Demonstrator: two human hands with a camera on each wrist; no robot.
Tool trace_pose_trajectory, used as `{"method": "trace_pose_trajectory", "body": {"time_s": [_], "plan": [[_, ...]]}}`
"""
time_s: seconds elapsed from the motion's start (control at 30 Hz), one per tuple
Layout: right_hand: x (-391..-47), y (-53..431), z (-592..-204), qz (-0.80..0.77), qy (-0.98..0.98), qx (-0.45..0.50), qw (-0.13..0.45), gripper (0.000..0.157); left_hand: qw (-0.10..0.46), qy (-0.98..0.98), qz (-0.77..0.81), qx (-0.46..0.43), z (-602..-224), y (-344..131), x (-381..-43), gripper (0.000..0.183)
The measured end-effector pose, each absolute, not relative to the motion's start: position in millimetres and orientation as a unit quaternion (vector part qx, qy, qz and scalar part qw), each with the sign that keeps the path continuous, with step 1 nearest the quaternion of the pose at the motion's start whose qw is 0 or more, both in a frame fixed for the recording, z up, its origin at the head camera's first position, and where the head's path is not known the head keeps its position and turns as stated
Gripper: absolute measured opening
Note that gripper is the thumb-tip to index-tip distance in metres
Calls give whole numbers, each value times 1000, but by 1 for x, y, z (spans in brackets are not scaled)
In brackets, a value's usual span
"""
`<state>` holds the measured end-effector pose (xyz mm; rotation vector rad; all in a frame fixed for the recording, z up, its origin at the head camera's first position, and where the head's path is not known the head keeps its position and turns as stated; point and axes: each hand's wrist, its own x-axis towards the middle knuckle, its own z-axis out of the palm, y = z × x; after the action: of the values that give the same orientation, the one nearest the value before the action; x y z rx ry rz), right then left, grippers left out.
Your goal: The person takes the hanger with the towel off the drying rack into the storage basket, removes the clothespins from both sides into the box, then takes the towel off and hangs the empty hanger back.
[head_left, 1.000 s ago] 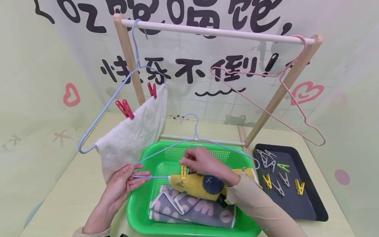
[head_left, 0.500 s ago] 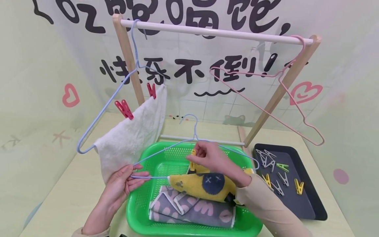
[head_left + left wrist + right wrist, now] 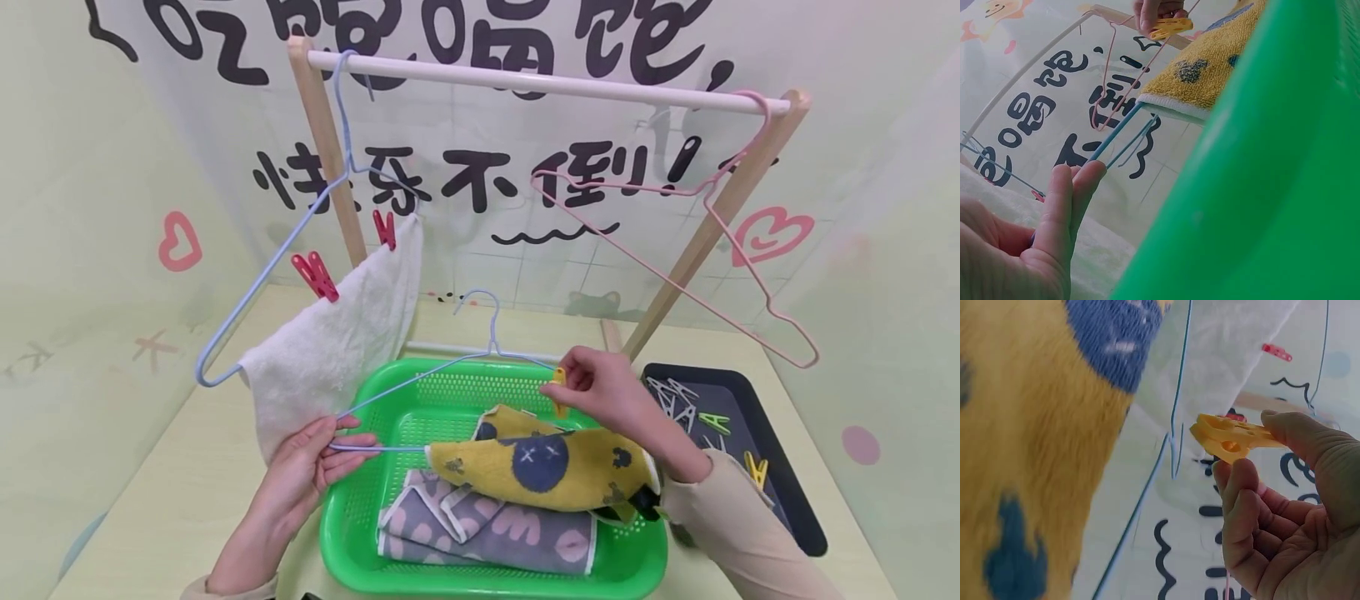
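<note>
My left hand (image 3: 303, 458) grips the left end of a blue wire hanger (image 3: 405, 385), thumb and fingers around the wire. A yellow towel (image 3: 480, 467) with dark blue patches is draped over that hanger's bottom bar, above the basket. My right hand (image 3: 611, 396) pinches a yellow clothespin (image 3: 559, 393) between thumb and fingers, above the towel's right part and apart from it. In the right wrist view the clothespin (image 3: 1232, 434) points away from the palm, and the towel (image 3: 1041, 425) fills the left side. A grey-and-pink towel (image 3: 487, 533) lies folded in the green basket (image 3: 345, 550).
A dark tray (image 3: 806, 525) with grey, green and yellow clothespins stands right of the basket. Behind, a rack with a white rod (image 3: 555, 82) carries a pink hanger (image 3: 652, 267) and another blue hanger, whose white towel (image 3: 330, 358) is held by red clothespins (image 3: 318, 275).
My right hand has moved right with the yellow clothespin, from the towel's left end to above its right part. The left hand stays on the hanger.
</note>
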<state>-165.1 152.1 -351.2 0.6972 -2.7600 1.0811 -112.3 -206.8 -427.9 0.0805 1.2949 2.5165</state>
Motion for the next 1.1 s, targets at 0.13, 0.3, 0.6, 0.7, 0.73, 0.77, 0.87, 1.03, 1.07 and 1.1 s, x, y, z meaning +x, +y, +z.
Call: {"method": "trace_pose_trajectory", "body": {"time_s": [0.13, 0.3, 0.6, 0.7, 0.73, 0.77, 0.87, 1.03, 1.07, 1.1], "plan": [[-162, 173, -348, 334, -921, 196, 54, 18, 153, 455, 877, 24, -428, -207, -113, 28], [-155, 196, -346, 332, -929, 155, 57, 20, 151, 456, 877, 20, -428, -208, -112, 27], [-143, 238, -349, 278, -950, 107, 96, 23, 155, 449, 880, 22, -427, -208, -112, 29], [-140, 252, -354, 259, -957, 92, 91, 24, 156, 442, 883, 30, -427, -209, -112, 29], [-139, 256, -355, 256, -959, 88, 87, 24, 157, 440, 884, 32, -427, -209, -112, 29], [-138, 259, -357, 254, -960, 83, 82, 24, 157, 439, 884, 34, -427, -209, -112, 30], [-136, 270, -365, 253, -963, 67, 61, 24, 156, 437, 885, 36, -427, -210, -112, 29], [-130, 286, -383, 240, -970, 42, 8, 28, 158, 432, 887, 38, -427, -210, -113, 30], [-129, 289, -388, 235, -971, 42, -2, 28, 159, 430, 888, 39, -427, -210, -113, 31], [-128, 292, -393, 232, -972, 42, -11, 28, 159, 429, 888, 39, -427, -210, -113, 31]]}}
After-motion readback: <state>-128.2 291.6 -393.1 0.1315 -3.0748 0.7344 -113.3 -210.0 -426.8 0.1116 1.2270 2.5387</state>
